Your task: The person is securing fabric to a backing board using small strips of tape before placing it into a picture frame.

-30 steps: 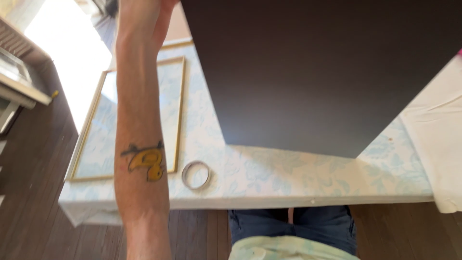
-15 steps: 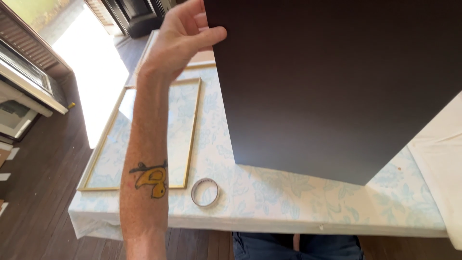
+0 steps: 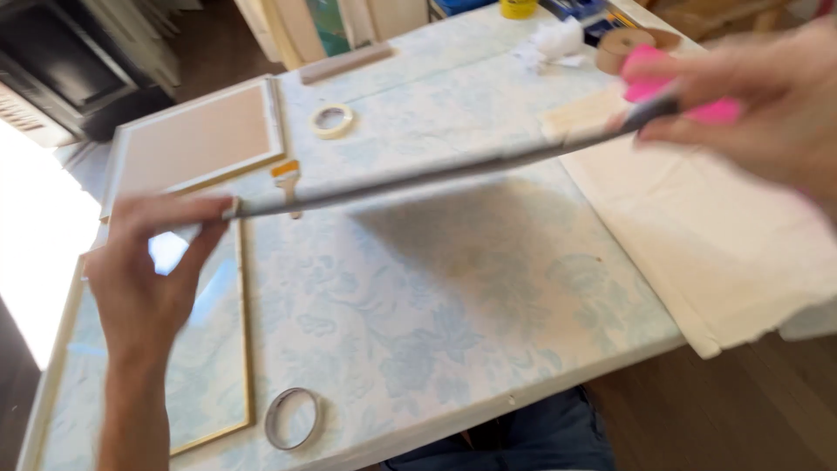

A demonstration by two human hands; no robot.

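A roll of tape (image 3: 292,418) lies at the counter's (image 3: 453,349) near edge beside a gold frame (image 3: 244,349). Above, the left hand (image 3: 144,279), forearm raised, pinches one end of a thin dark board (image 3: 418,174) held edge-on; the blurred right hand (image 3: 758,96) clasps its far end.

Dark wood floor (image 3: 741,410) below a table (image 3: 453,349) in pale blue floral cloth. Black cabinet (image 3: 61,70) at upper left. Bright light (image 3: 35,253) from the left.
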